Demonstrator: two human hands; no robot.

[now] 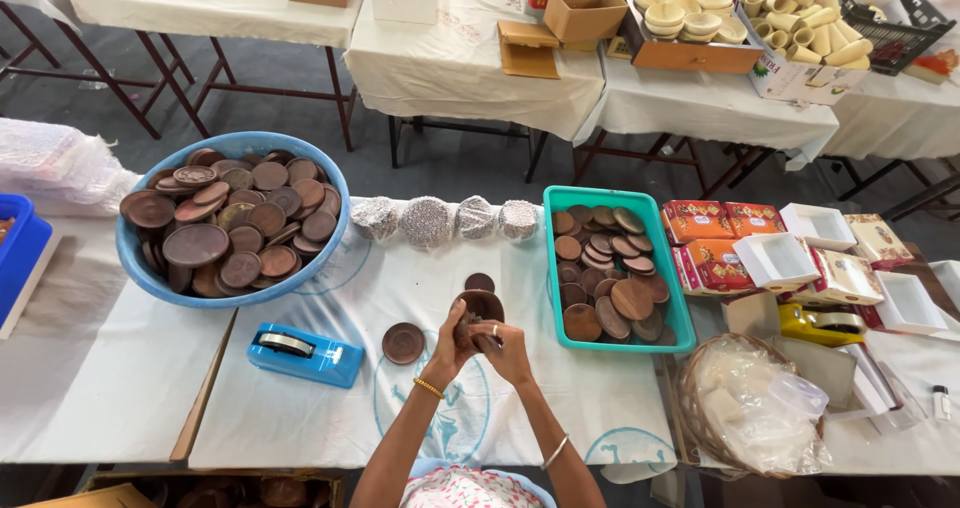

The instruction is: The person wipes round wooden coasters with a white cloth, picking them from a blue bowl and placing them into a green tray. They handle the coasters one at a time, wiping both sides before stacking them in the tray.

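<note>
My left hand [452, 343] and my right hand [505, 350] meet over the middle of the white-covered table, both closed on a stack of small brown round dishes [480, 308] held upright between them. A gold bangle is on my left wrist, a silver one on my right. One brown dish [403, 343] lies flat on the cloth just left of my hands, and a smaller brown disc [480, 282] lies just beyond them.
A blue basin [140, 258] heaped with brown dishes stands at the left. A teal tray [680, 323] of brown dishes sits at the right. A blue tape dispenser [305, 354], four foil-wrapped stacks [428, 220], printed boxes [712, 238] and a wicker basket [700, 423] lie around.
</note>
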